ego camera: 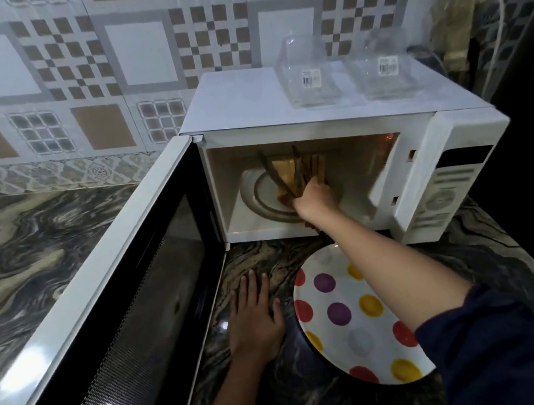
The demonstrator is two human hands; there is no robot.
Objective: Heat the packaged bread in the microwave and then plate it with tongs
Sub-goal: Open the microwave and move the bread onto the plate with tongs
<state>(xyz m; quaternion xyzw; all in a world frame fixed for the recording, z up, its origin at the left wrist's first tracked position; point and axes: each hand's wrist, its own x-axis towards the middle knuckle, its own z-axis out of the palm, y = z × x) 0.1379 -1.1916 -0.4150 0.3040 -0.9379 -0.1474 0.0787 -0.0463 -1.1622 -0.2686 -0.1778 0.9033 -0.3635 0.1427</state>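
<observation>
Brown tongs (pixel 293 177) gripped in right hand (pixel 314 200), reaching inside white microwave (pixel 315 118), arms closed around bread (pixel 284 173) just beyond the grasp, above glass turntable (pixel 257 193). Behind and below the grip: spotted plate (pixel 352 321) on marble counter (pixel 22 245). Beside it, left hand (pixel 255 318) flat, fingers spread, holding nothing. Door (pixel 126 292) swung wide.

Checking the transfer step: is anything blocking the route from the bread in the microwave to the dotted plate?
Nothing visible. The bread sits behind the open door, and the plate lies empty just below on the counter.
</observation>
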